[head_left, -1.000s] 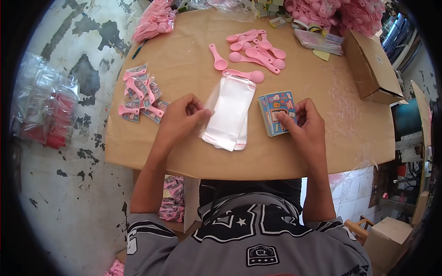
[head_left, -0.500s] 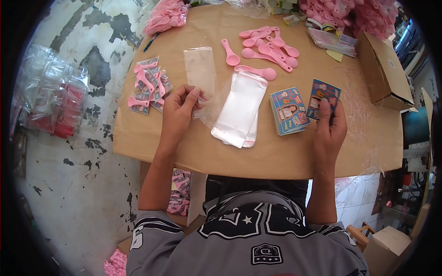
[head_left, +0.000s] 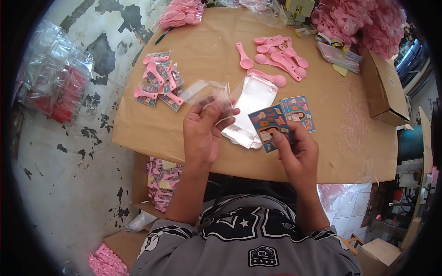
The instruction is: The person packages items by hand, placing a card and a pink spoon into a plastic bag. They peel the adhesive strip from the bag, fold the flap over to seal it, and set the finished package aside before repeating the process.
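Pinching a clear bag [head_left: 209,92] in the left hand [head_left: 202,131], raised over the desk [head_left: 207,46]; gripping a printed card [head_left: 268,124] between thumb and fingers of the right hand [head_left: 297,152], just beside it. Probably partway: packed spoons [head_left: 159,83] heaped at far left, loose spoons [head_left: 276,57] and bag stack [head_left: 251,103] not yet used. Brown-papered desk, flaking floor [head_left: 69,161].

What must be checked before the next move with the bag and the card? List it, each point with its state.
1. Left hand grips the clear bag: ok, pinched in the fingers, lifted off the table.
2. Bag mouth open: cannot tell, the film is crumpled and see-through.
3. Right hand grips the card: ok, printed side up.
4. Only one card picked: cannot tell.
5. Card and clear bag meet: not ok, they are apart.
6. Loose pink spoons within sight: ok, they lie beyond the stack of bags.
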{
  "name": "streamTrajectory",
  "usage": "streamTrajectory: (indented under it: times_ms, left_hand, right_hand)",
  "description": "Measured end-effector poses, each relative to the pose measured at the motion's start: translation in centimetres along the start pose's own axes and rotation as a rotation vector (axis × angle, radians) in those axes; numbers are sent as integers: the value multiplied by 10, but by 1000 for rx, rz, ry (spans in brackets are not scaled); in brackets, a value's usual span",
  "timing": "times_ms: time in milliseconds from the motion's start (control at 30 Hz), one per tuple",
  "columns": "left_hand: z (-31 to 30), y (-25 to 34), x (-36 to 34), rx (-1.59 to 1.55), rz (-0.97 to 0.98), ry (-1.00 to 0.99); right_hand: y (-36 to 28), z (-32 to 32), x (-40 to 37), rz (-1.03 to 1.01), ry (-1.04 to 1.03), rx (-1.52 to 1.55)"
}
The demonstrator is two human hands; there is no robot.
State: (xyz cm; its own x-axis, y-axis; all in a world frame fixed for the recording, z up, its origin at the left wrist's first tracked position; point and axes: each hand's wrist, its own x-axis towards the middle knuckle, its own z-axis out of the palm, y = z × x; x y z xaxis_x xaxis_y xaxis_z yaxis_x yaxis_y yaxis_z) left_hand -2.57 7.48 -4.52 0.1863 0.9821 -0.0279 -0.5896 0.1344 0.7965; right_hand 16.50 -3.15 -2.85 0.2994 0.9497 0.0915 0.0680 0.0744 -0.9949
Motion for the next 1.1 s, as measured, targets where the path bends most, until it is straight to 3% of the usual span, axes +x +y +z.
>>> streamTrajectory:
  times_ms: [400, 533, 633, 733, 900, 1000, 1100]
  left_hand:
    - [25, -10, -20, 172, 51, -99]
    - [25, -13, -20, 193, 64, -115]
    - [30, -14, -22, 225, 80, -133]
    - [37, -15, -25, 273, 108, -145]
    - [39, -18, -30, 321, 133, -204]
    - [36, -18, -28, 267, 104, -211]
    - [31, -16, -25, -61, -48, -198]
  right_hand:
    - [-8, -10, 7, 10, -31, 59]
    - [-17, -3, 6, -127, 187, 23]
    - [-18, -4, 4, -166, 207, -29]
    - [-6, -13, 6, -305, 92, -213]
    - [-14, 2, 11, -326, 136, -235]
    - [-12, 2, 14, -272, 106, -221]
    - [-7, 0, 15, -239, 18, -154]
